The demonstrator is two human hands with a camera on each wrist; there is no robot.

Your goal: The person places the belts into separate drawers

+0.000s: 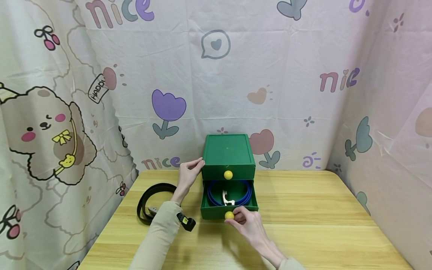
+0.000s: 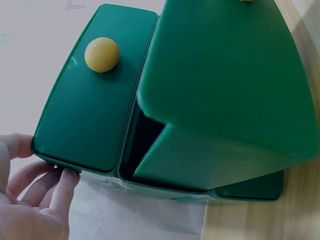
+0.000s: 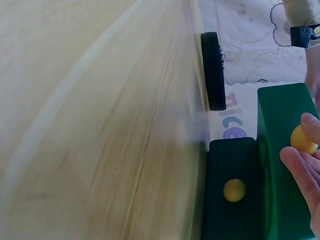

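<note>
A small green drawer cabinet [image 1: 228, 149] stands at the table's back edge, its middle drawer [image 1: 212, 214] pulled out. Inside lies a coiled blue belt [image 1: 248, 195] with a silver buckle [image 1: 227, 199]. My right hand [image 1: 250, 227] pinches the yellow knob [image 1: 229, 215] of that drawer between thumb and fingers. At the cabinet's upper left front corner, my left hand [image 1: 189, 174] grips the edge; the left wrist view shows its fingers [image 2: 62, 192] bent against the side. The upper drawer [image 2: 85, 110] is closed, its round yellow knob [image 2: 102, 55] untouched.
A coiled black belt [image 1: 143, 200] with a metal buckle lies on the wooden table [image 1: 310, 210], left of the cabinet and beside my left forearm. Below the pulled drawer, a closed bottom drawer [image 3: 232, 160] shows in the right wrist view. Printed curtains [image 1: 216, 82] hang behind and on both sides.
</note>
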